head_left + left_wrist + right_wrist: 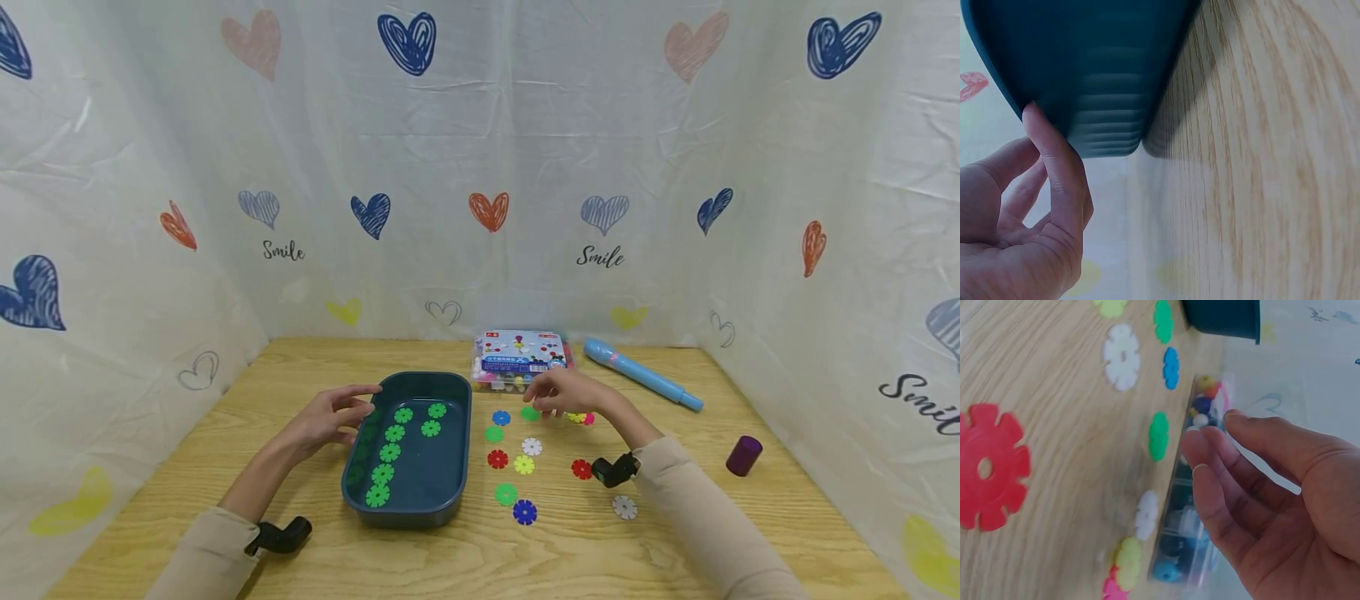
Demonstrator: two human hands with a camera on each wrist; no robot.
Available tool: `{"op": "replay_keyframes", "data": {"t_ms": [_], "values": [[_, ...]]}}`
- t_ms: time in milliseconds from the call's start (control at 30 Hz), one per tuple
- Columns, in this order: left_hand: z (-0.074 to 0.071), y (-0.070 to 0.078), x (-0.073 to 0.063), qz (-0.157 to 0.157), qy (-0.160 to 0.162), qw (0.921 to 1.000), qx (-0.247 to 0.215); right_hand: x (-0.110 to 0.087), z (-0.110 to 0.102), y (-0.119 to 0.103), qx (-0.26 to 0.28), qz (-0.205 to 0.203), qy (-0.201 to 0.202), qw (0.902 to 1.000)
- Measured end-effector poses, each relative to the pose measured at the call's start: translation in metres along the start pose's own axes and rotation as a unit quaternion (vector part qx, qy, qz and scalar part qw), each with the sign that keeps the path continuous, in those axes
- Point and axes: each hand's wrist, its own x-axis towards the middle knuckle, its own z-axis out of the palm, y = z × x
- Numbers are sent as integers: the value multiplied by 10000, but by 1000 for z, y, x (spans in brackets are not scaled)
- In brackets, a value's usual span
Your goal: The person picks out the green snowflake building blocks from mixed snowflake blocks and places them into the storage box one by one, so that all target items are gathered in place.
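A dark blue-green tray point(408, 521) stands on the table with several green notched plastic discs point(390, 452) inside, most of them in a row along its left side. At the tray's left rim, my left hand point(330, 418) rests with relaxed fingers; a fingertip point(1034, 115) touches the edge in the left wrist view. My right hand point(564, 392) hovers over the discs near the back, fingers loosely bent and holding nothing. Just below its fingertips lies a green disc point(530, 413), with a blue disc point(501, 417) to the left.
More loose discs, including a red disc point(497, 459), a white disc point(532, 447) and a dark blue disc point(525, 512), lie right of the tray. Behind them is a clear bead box point(517, 358). A light blue tube point(645, 377) and a purple cylinder point(743, 456) are farther right.
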Motion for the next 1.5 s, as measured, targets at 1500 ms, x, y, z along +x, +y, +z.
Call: {"op": "replay_keyframes", "data": {"t_ms": [1500], "values": [[0, 0, 0, -28, 39, 9999, 89, 18, 20, 20, -174, 993, 238, 9946]]}}
